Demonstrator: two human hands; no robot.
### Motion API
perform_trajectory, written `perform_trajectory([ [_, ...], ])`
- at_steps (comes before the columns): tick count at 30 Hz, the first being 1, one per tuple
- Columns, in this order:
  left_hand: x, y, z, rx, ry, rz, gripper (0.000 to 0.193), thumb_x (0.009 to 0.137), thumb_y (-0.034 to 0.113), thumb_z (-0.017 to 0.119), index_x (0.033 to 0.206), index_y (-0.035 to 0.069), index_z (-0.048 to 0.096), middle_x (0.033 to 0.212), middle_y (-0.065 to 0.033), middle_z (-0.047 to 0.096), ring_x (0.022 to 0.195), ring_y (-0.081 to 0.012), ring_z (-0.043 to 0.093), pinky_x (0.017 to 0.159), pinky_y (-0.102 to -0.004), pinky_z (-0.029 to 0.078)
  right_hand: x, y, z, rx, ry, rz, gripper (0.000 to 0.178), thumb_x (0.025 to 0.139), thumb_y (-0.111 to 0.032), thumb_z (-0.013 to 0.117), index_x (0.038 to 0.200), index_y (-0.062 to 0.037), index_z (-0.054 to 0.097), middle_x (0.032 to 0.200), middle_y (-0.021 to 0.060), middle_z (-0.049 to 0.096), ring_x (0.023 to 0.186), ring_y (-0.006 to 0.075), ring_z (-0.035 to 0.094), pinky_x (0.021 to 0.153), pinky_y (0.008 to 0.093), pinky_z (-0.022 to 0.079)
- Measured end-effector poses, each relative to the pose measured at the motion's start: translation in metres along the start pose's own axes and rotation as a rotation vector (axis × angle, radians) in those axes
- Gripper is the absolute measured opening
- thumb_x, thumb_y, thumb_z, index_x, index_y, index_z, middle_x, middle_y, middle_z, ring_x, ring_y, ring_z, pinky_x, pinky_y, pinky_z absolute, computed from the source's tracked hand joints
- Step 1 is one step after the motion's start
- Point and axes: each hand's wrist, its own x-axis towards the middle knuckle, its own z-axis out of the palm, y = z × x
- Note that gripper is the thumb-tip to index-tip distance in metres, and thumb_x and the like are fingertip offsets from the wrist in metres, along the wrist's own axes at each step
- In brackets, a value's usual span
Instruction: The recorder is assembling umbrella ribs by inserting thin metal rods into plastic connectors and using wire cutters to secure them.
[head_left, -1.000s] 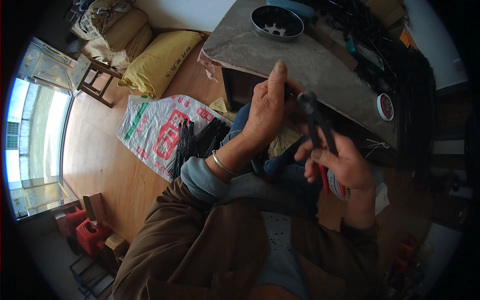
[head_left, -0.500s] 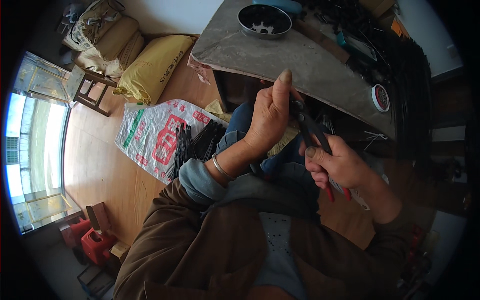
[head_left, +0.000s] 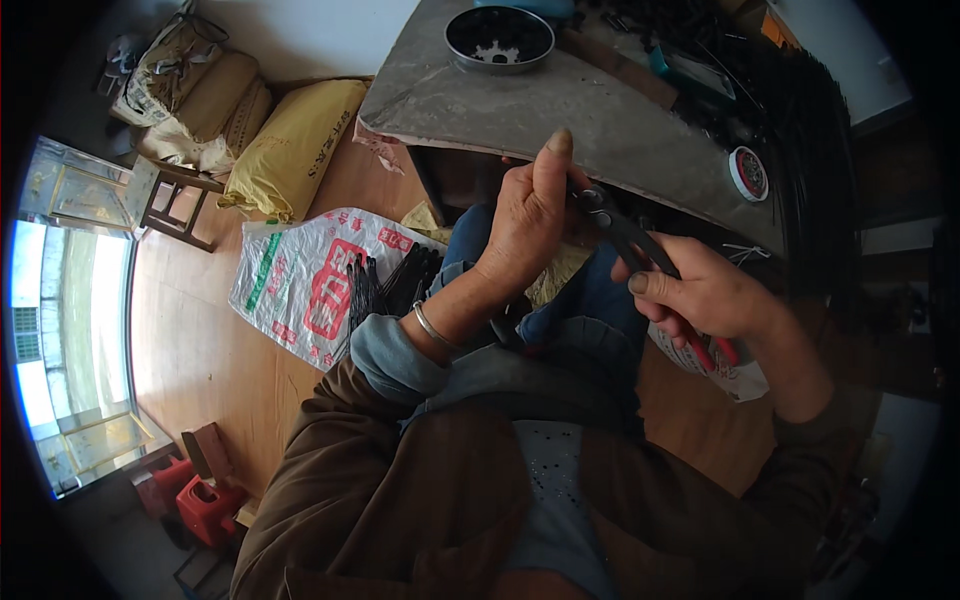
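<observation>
My right hand (head_left: 712, 290) grips a pair of pliers (head_left: 630, 238) with a dark head and red handle ends sticking out below the palm. Their jaws point up and left, close against my left hand (head_left: 525, 225). The left thumb stands up, while the other fingers curl away on the far side, mostly hidden. What they hold cannot be made out. Beside my left forearm, bundles of thin black strips (head_left: 370, 290) lie on a white printed sack (head_left: 290, 275) on the floor.
A grey table (head_left: 420, 90) stands ahead, carrying a round metal bowl (head_left: 498, 50) of small black pieces, a round tin (head_left: 748, 174) and a heap of long black strands (head_left: 815, 150). At left are a yellow sack (head_left: 300, 140), a wooden stool (head_left: 170, 200) and red plastic stools (head_left: 208, 508).
My right hand and the pliers have shifted slightly right and up, the pliers now tilting more. The left hand has moved a little left. The whole view has turned slightly.
</observation>
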Motion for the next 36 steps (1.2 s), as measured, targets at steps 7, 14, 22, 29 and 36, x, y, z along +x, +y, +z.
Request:
perform_trajectory([
  [7,0.006,-0.01,0.008,0.091,-0.036,0.096,0.063,0.096,0.056,0.034,0.077,0.002,0.061,0.057,-0.0002,0.049,0.048,-0.0068,0.042,0.045,-0.0219,0.032,0.002,0.004,0.001,-0.048,0.046,0.025,0.015,0.094,-0.012,0.05,0.106,-0.0032,0.049,0.064,-0.0025,0.045,0.05,0.0036,0.042,0.044,0.0204,0.038],
  [14,0.044,0.027,-0.027,0.566,0.352,0.741,0.044,0.102,0.035,0.029,0.097,0.008,0.063,0.064,-0.0052,0.051,0.055,-0.0147,0.048,0.052,-0.0306,0.039,0.051,0.018,-0.025,-0.474,0.48,-0.481,0.024,0.092,-0.024,0.056,0.102,-0.0017,0.051,0.07,0.0064,0.055,0.06,0.0189,0.053,0.059,0.0354,0.044],
  [22,-0.014,0.218,-0.204,0.137,0.33,0.746,0.042,0.101,0.037,0.037,0.066,0.014,0.034,0.057,0.0024,0.027,0.047,-0.0091,0.02,0.041,-0.0238,0.021,0.106,0.075,-0.108,-0.944,1.035,-0.407,0.048,0.081,-0.045,0.065,0.09,-0.001,0.049,0.079,0.0179,0.062,0.075,0.0389,0.062,0.064,0.0482,0.047],
  [29,0.03,-0.087,-0.4,1.543,0.766,0.189,0.038,0.098,0.021,0.041,0.13,0.002,0.047,0.12,-0.0203,0.057,0.091,-0.0341,0.062,0.076,-0.0404,0.048,0.109,0.073,-0.105,-1.082,1.248,-0.581,0.041,0.08,-0.038,0.068,0.103,-0.0061,0.056,0.093,0.0106,0.059,0.087,0.0315,0.057,0.075,0.0416,0.045],
  [36,0.011,-0.249,-0.399,1.383,0.457,-0.437,0.044,0.096,0.041,0.042,0.121,0.006,0.049,0.117,-0.0232,0.056,0.098,-0.041,0.056,0.082,-0.0505,0.042,0.042,0.089,-0.224,-1.281,1.63,-0.08,0.036,0.072,-0.016,0.07,0.106,-0.013,0.06,0.099,0.0065,0.058,0.097,0.0277,0.051,0.081,0.0418,0.039],
])
